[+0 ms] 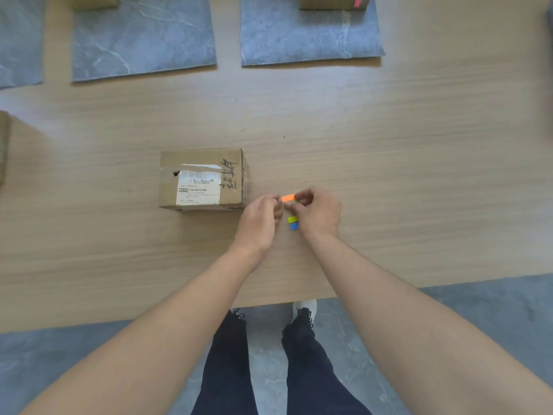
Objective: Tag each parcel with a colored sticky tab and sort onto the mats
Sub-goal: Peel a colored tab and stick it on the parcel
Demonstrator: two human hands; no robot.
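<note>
A cardboard parcel (pixel 203 179) with a white shipping label and black handwriting stands on the wooden table, just left of my hands. My left hand (pixel 259 224) pinches the left end of an orange sticky tab (pixel 288 198). My right hand (pixel 318 212) holds the pad of sticky tabs; its green tab (pixel 292 218) and blue tab (pixel 294 226) show below my fingers. The rest of the pad is hidden under my right hand.
Grey marbled mats lie along the far side: one at the left edge (pixel 18 46), one in the middle (pixel 143 40), one on the right (pixel 308 37). A parcel with a pink tab (pixel 333 2) sits on the right mat, another parcel (pixel 94 0) on the middle mat. A box edge (pixel 3 145) shows far left.
</note>
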